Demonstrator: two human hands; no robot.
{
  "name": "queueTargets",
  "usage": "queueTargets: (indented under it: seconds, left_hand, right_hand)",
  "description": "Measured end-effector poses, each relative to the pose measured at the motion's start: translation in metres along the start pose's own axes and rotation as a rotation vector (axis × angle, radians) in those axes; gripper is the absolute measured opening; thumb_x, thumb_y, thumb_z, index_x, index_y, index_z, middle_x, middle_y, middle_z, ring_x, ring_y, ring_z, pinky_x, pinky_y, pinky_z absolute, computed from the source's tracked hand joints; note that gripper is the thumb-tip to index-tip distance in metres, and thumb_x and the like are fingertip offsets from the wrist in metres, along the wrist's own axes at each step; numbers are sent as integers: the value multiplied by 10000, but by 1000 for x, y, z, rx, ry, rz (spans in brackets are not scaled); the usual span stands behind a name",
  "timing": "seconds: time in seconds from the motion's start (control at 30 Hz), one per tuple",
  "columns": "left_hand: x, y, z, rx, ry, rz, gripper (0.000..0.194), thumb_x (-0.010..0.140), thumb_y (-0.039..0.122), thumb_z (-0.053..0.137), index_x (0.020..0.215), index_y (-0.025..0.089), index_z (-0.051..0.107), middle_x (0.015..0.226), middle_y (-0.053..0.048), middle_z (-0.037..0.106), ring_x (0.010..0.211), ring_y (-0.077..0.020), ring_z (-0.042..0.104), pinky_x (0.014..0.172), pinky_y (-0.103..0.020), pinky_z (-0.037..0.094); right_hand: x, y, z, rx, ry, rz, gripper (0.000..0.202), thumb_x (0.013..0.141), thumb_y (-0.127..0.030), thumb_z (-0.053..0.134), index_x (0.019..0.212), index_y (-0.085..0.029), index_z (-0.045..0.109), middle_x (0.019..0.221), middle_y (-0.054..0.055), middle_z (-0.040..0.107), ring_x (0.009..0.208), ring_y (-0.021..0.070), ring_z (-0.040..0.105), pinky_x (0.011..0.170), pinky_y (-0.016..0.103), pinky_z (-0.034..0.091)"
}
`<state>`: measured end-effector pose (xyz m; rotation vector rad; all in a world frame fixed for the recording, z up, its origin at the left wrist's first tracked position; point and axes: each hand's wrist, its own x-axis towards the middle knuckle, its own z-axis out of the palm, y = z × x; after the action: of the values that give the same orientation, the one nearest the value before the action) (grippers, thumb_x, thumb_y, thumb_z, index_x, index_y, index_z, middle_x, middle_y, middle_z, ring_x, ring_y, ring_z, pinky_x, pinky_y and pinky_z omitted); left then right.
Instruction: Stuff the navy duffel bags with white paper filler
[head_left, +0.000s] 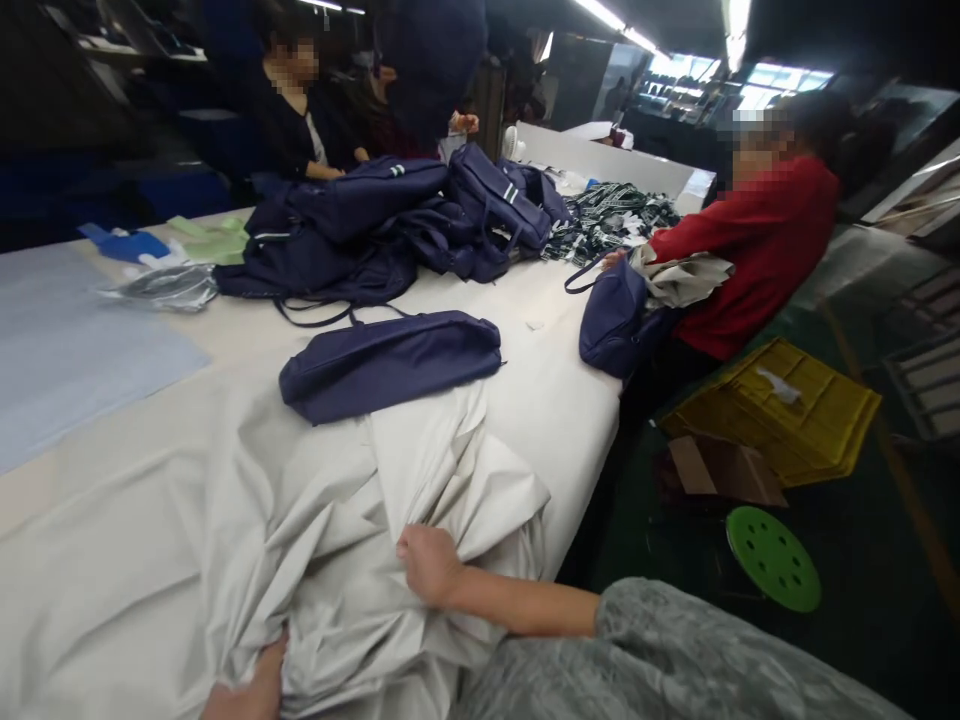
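Note:
A large sheet of pale grey-beige fabric lies crumpled over the near part of the table. My right hand is closed on a gathered fold of it, near the middle. At the bottom edge of the view my left hand is closed on the same fabric, its fingertips partly hidden in the folds. Just beyond my hands a navy blue bag lies on its side, touching the fabric's far edge, with a thin strap behind it.
Several navy bags are heaped farther back, beside a pile of dark patterned straps. A person in a red top handles another navy bag at right. A yellow crate and a green stool stand beyond the table edge.

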<state>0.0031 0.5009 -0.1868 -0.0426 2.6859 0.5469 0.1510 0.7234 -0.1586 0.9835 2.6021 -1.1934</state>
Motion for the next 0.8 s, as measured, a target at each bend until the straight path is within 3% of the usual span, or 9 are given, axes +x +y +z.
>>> queueTargets:
  seconds: [0.07,0.13,0.2,0.3,0.37,0.47,0.63,0.7,0.8]
  left_hand:
    - [-4,-4,2,-3,-21,-83,825,668,669,572,1155,5,613,1101,-330,650,1085,-499,596,823,-566,527]
    - [-8,-1,2,-24,-35,-89,820,646,658,552,1122,-6,623,1102,-336,651,1098,-487,599,853,-531,525]
    - [-13,5,1,-62,-32,-46,737,646,631,554,1076,38,641,1062,-310,674,1086,-472,612,848,-519,525]
    - [-25,16,1,-144,-84,39,598,695,549,557,1032,62,645,1007,-296,689,1088,-463,615,864,-525,514]
    - [-36,24,7,-211,-145,103,518,740,475,547,1045,67,642,1044,-285,689,1130,-439,604,912,-512,501]
    - [-53,36,22,-322,-218,212,429,800,393,523,1098,108,643,1143,-217,687,1197,-349,591,991,-434,480]
    - [-73,55,36,-480,-273,405,443,850,316,496,1242,134,594,1257,-136,654,1319,-252,499,1117,-379,376]
    - [-76,56,29,-510,-274,455,480,828,286,517,1280,134,570,1308,-130,625,1327,-249,488,1128,-378,363]
    - [-77,55,11,-523,-266,480,547,779,236,550,1318,146,539,1328,-130,612,1273,-271,537,1086,-391,406]
  right_hand:
    - [-20,24,-15,123,-63,49,125,862,-224,600,944,-155,665,973,88,719,946,226,667,820,312,480]
    - [-25,55,-46,301,-66,171,337,795,-333,709,1064,-138,652,1033,103,713,954,228,666,828,309,498]
    - [-16,81,-82,415,57,289,661,747,-480,743,1268,-111,568,1213,159,654,1062,264,641,901,354,502]
    - [20,91,-117,513,228,396,837,726,-571,729,1354,-60,515,1380,219,540,1295,319,505,1099,422,386]
    - [47,74,-113,581,175,381,797,729,-585,720,1312,-64,563,1359,199,568,1296,310,512,1119,424,379]
    - [77,26,-72,616,16,296,717,677,-562,773,1205,-95,641,1242,143,661,1179,285,609,1057,412,462]
    - [77,-49,-5,753,-288,79,661,580,-484,864,1124,-156,680,1203,86,691,1130,259,640,1032,390,493]
    - [64,-56,-4,792,-378,18,621,590,-449,864,1111,-163,684,1219,84,684,1147,266,630,1054,405,472]
    - [42,-35,-33,745,-490,-8,630,586,-381,872,1144,-170,668,1211,81,686,1161,272,618,1067,413,452]
